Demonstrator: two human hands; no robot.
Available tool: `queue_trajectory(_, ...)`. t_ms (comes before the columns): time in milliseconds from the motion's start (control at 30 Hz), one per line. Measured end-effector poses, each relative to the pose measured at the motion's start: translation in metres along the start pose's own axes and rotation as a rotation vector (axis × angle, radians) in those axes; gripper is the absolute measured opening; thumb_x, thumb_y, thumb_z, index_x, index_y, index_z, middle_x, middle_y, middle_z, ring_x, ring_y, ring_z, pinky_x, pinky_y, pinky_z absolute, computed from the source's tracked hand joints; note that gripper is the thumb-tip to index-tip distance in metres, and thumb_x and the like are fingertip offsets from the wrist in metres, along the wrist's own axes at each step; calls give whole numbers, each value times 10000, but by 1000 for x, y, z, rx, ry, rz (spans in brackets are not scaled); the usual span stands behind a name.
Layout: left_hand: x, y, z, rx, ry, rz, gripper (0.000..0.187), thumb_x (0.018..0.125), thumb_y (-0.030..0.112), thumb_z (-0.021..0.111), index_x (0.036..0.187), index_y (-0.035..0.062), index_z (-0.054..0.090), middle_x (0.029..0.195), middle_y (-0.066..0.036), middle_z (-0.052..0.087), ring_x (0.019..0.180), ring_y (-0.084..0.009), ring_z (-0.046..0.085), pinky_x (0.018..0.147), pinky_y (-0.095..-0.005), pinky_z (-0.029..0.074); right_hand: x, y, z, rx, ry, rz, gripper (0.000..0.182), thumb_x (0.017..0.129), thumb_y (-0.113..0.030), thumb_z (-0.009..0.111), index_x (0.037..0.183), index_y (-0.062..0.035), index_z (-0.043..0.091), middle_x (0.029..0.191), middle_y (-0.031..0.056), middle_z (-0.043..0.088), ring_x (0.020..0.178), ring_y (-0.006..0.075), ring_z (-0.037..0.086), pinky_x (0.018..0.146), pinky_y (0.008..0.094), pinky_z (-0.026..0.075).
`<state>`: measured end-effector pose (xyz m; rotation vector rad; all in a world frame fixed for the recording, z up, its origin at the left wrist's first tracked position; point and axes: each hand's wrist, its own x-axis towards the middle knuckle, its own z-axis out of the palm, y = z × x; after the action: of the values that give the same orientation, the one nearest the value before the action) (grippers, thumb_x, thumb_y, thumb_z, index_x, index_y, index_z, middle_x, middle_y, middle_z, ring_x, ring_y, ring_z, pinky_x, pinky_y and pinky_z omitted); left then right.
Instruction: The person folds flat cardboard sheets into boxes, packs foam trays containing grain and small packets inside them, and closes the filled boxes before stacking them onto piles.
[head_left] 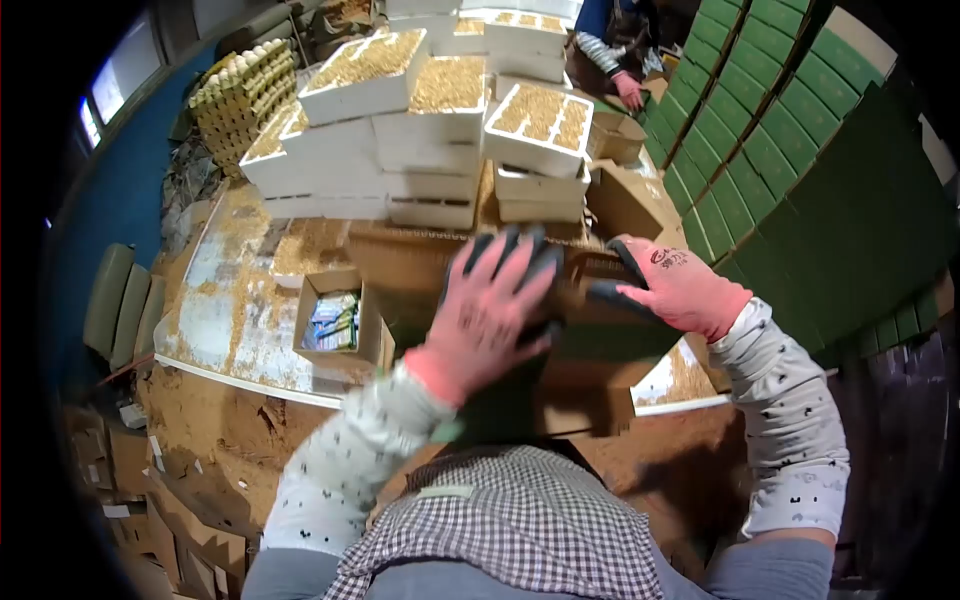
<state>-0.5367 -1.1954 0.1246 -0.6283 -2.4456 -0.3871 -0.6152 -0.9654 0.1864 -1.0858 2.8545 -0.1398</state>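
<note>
A brown cardboard box (pixel 400 265) with dark green areas stands at the near edge of the table, right in front of my body. My left hand (pixel 485 320), in a pink glove with dark fingertips, lies across it with the fingers spread. At the box's right upper edge, my right hand (pixel 685 285), gloved the same way, grips the cardboard between thumb and fingers. Part of the box is hidden behind my left hand and forearm. A small open carton (pixel 300 325) holding blue and green packets sits to the left of it.
White foam boxes (pixel 340 165) filled with golden grain-like bits are stacked at the table's back. Egg trays (pixel 240 110) are piled behind left. Green cartons (pixel 750 150) form a tall wall on the right. Another person's gloved hand (pixel 628 90) shows at the back.
</note>
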Motion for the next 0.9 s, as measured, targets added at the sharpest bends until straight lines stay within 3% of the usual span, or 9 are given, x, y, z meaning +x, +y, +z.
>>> queue_trajectory(100, -32, 14, -24, -50, 87, 132, 328, 692, 303, 675, 976, 153, 610, 1058, -8, 581, 1063, -210, 517, 988, -470, 319, 23, 2, -20, -254, -147, 1, 622, 882, -469, 491, 1169, 79, 424, 964, 236, 604, 899, 342, 606, 718, 400, 495)
queue_trajectory(233, -26, 20, -86, -488, -443, 487, 320, 704, 266, 615, 994, 136, 579, 967, -35, 587, 964, -223, 570, 901, -387, 450, 87, 4, 5, -245, 81, 65, 571, 847, -439, 553, 1171, 15, 429, 995, 195, 607, 865, 358, 613, 713, 421, 494)
queue_trajectory(300, -11, -11, -90, -577, -256, 58, 436, 788, 316, 570, 1142, 64, 531, 1114, -128, 574, 1062, -285, 540, 951, -411, 416, 93, -10, 32, -339, 163, 2, 672, 830, -444, 574, 1289, 6, 378, 1084, 182, 569, 1023, 298, 555, 873, 374, 436)
queue_trajectory(400, -15, -56, -42, 348, -191, -259, 570, 859, 374, 508, 1238, -47, 443, 1272, -226, 477, 1190, -321, 462, 996, -417, 363, 58, -14, 2, -284, 434, -262, 809, 714, -441, 703, 1322, -20, 376, 1330, 185, 412, 1253, 300, 382, 1089, 410, 227)
queue_trajectory(500, 15, -47, -54, -146, -499, -176, 568, 873, 406, 484, 1240, -27, 459, 1234, -241, 506, 1176, -328, 478, 1007, -400, 351, -13, 21, -40, 333, -500, -525, 750, 565, -357, 804, 1214, -90, 536, 1331, 148, 432, 1271, 278, 371, 1090, 436, 229)
queue_trajectory(567, 38, -34, -46, -110, -828, -83, 464, 888, 434, 471, 1228, 122, 522, 1139, -184, 583, 1082, -293, 552, 948, -368, 407, -23, -20, -3, 168, -303, -249, 827, 522, -359, 812, 1229, -59, 505, 1293, 163, 450, 1239, 296, 402, 1079, 454, 239)
queue_trajectory(700, 58, -52, 34, 66, -600, 163, 309, 870, 391, 502, 953, 107, 592, 874, -120, 620, 815, -299, 603, 778, -379, 456, 5, -17, 101, -292, 156, -365, 515, 708, -132, 631, 1204, -93, 498, 1068, 99, 539, 1075, 303, 503, 967, 462, 359)
queue_trajectory(767, 44, -42, 93, -22, -247, -259, 300, 852, 362, 529, 958, 88, 588, 901, -129, 621, 860, -286, 595, 814, -383, 437, 7, 4, 10, -210, 406, -419, 492, 752, -237, 671, 1193, -101, 500, 1012, 114, 546, 1017, 265, 512, 895, 399, 402)
queue_trajectory(900, 46, -32, 58, 98, 343, -204, 466, 777, 218, 585, 1201, 45, 494, 1122, -167, 536, 1068, -334, 471, 958, -431, 330, 16, 72, 45, -44, 504, -65, 370, 834, -199, 557, 1137, 8, 518, 964, 162, 545, 874, 282, 547, 805, 404, 444)
